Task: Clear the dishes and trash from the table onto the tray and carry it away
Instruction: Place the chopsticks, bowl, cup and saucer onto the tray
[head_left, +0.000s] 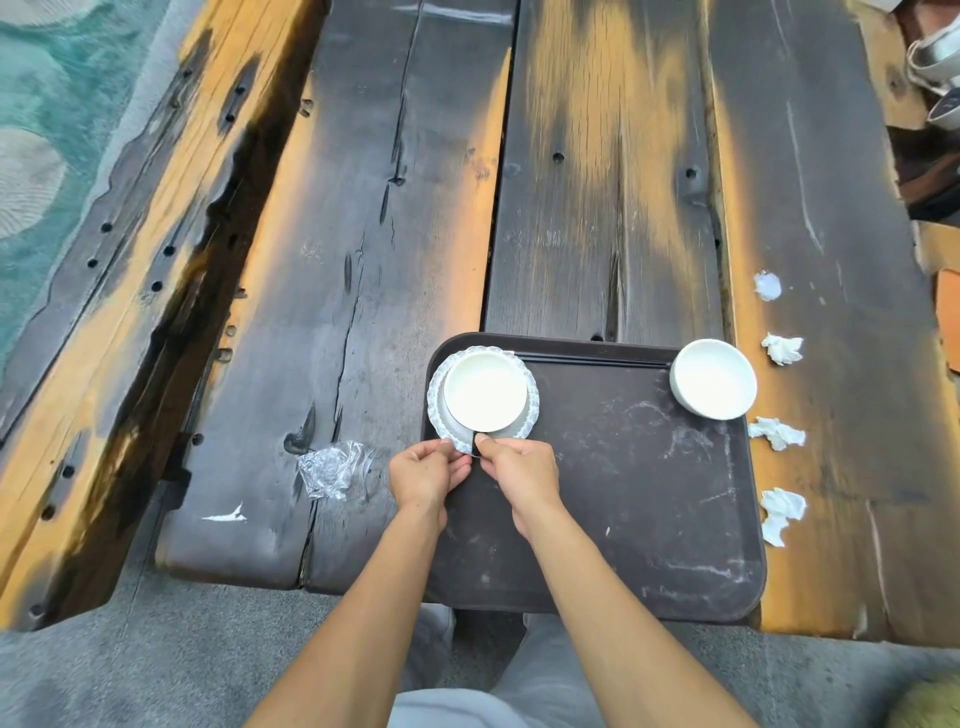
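- Tray (623, 499), dark brown and scuffed, lies under my hands at the near edge of the wooden table (395, 218), its near rim overhanging toward my legs.
- My left hand (428, 475) and right hand (517, 475) sit side by side over the tray's left part, thumbs and fingertips pinched together on the near rim of a blue-patterned plate (531, 421); both are grasping it.
- A white bowl (485, 397) rests in that plate, just beyond my fingertips, and the pair sits in the tray's far-left corner.
- To the left of my left hand, off the tray, a crumpled clear plastic wrapper (332, 470) lies on the table.
- To the right of my right hand, past the tray's right edge, three crumpled white tissues lie on the wood: a near one (782, 514), a middle one (776, 432) and a far one (782, 349).
- A second white bowl (712, 378) stands at the tray's far-right corner, well apart from my hands.
- Beyond the far tissue lies a small pale round scrap (768, 286); I cannot tell what it is.
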